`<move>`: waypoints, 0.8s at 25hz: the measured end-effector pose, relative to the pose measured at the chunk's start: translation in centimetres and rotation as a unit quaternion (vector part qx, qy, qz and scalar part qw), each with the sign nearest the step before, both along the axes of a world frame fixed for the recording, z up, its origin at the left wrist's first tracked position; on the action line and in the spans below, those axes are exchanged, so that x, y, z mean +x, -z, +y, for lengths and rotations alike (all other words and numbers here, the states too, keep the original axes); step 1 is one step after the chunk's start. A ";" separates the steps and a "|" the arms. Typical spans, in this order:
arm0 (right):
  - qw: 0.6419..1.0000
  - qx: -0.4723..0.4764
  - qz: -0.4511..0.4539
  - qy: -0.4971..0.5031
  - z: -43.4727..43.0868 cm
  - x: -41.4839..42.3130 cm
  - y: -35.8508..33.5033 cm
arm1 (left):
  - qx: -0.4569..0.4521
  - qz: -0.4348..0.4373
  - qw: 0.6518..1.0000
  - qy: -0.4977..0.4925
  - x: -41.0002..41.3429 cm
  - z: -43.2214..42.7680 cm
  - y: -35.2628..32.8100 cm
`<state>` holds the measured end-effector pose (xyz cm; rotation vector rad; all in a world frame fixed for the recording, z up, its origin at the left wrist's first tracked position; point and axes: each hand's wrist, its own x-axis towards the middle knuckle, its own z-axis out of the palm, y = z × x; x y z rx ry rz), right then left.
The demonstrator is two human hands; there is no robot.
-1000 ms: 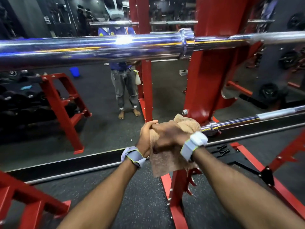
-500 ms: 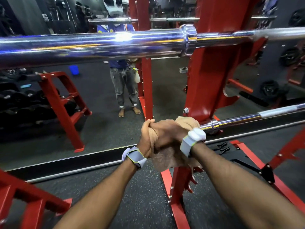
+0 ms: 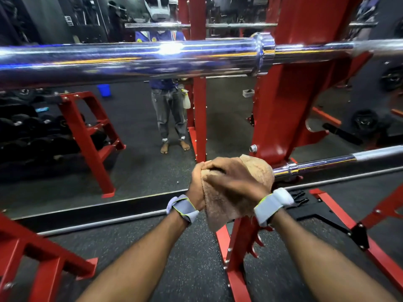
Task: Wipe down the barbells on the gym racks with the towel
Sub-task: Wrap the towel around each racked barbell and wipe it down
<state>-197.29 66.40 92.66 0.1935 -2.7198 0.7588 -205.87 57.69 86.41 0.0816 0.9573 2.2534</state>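
Both hands clamp the towel [image 3: 218,211] round the near end of the lower barbell [image 3: 331,162]. The left hand [image 3: 196,188] curls round the cloth from the left side. The right hand [image 3: 233,182] wraps over the top, its fingertips meeting the left hand's. The towel is tan and fluffy. It bulges past the right hand towards the barbell's collar, and a loose flap hangs down between the wrists. The bar end itself is hidden under the cloth. From the towel the lower barbell runs off to the right, chrome and bare. Each wrist wears a grey band [image 3: 184,207].

The upper barbell [image 3: 130,61] crosses the whole view above the hands, well apart from them, with its thick sleeve on the left and its collar on the red rack [image 3: 281,110].

Beyond lies a mirror [image 3: 135,131] showing a person standing barefoot, a spray bottle [image 3: 186,101] at the hip. On the floor in the mirror stands a blue bucket [image 3: 103,90]; what it holds cannot be seen. A small grey box [image 3: 248,92] sits further right, its contents too small to tell. At the left a red dumbbell rack [image 3: 87,136] carries rows of dark dumbbells [image 3: 26,127] on its shelves. Black plates [image 3: 365,121] sit low at the far right.
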 end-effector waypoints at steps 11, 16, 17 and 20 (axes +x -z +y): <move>0.939 0.238 -0.245 0.034 -0.6 -4.4 -1.8 | -0.024 -0.027 0.999 -0.011 -0.5 0.3 0.6; 0.946 0.240 0.123 0.179 -2.9 1.2 2.7 | -0.067 -0.020 0.997 -0.015 -0.5 0.4 -0.6; 0.951 0.215 0.127 0.184 -3.2 2.1 3.1 | -0.075 -0.020 0.997 -0.012 -0.2 0.4 -0.9; 0.950 0.238 0.129 0.152 -1.7 2.0 2.6 | -0.081 -0.019 0.996 -0.007 -0.3 0.4 -0.3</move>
